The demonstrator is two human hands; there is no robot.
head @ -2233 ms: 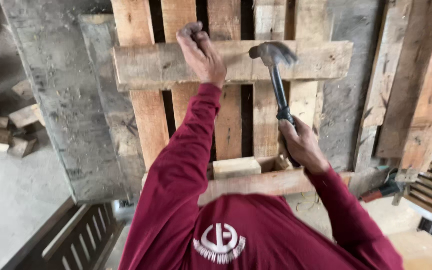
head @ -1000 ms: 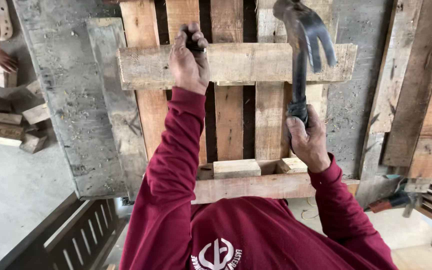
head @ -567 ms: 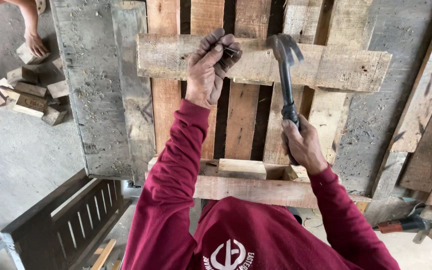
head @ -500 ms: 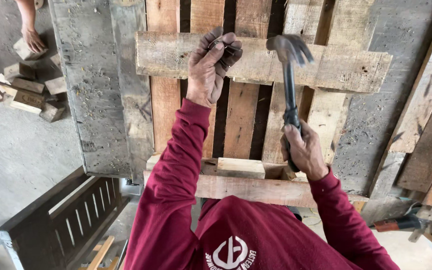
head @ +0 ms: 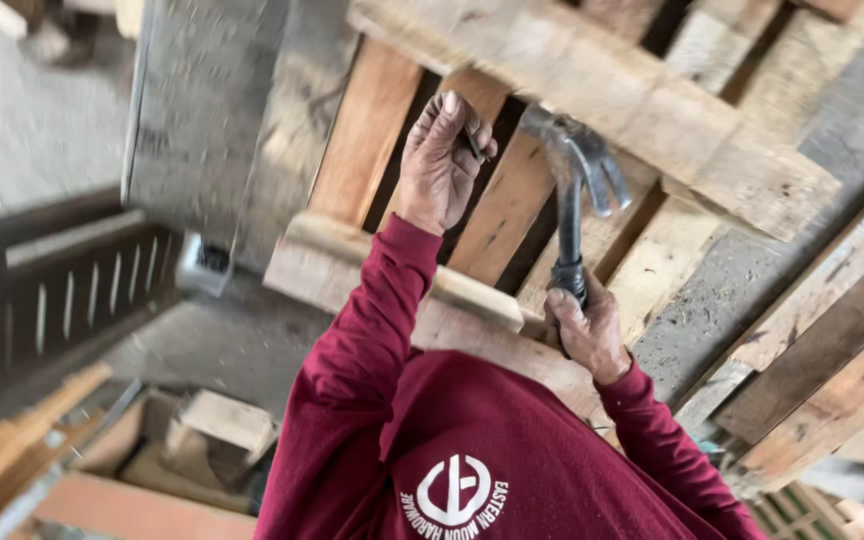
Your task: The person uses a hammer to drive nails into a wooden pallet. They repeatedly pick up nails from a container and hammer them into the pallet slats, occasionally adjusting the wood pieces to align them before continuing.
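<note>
The claw hammer stands upright over the pallet's slats, its head near the cross board. My right hand wraps tight round its handle. My left hand, raised just beside it, pinches dark nails between fingertips. Wood blocks lie below.

A dark slatted bench stands beside wood offcuts.

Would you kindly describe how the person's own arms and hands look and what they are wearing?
Both arms are covered by long dark-red sleeves, left sleeve and right sleeve, ending at plain cuffs at the wrists. The left hand and right hand are bare, without gloves, and look dusty.
</note>
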